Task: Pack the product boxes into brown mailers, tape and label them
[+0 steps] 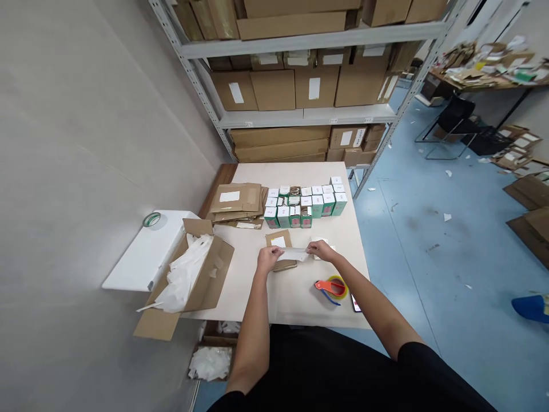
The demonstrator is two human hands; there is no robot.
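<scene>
My left hand [269, 258] and my right hand [321, 250] each pinch one end of a white paper strip [293, 254], held level just above the table. Under the strip lies a small flat brown cardboard packet [278, 240] with a white label. A little past my right hand some white paper [319, 242] rests on the table. Both hands are closed on the strip's ends.
Green-and-white small boxes [305, 202] stand in rows at the table's far side, beside flattened cardboard [237, 201]. An open carton with white plastic [194, 273] sits at left. A red tape dispenser [331, 288] and a phone [355, 302] lie near the front edge. Shelves [306, 116] hold cartons.
</scene>
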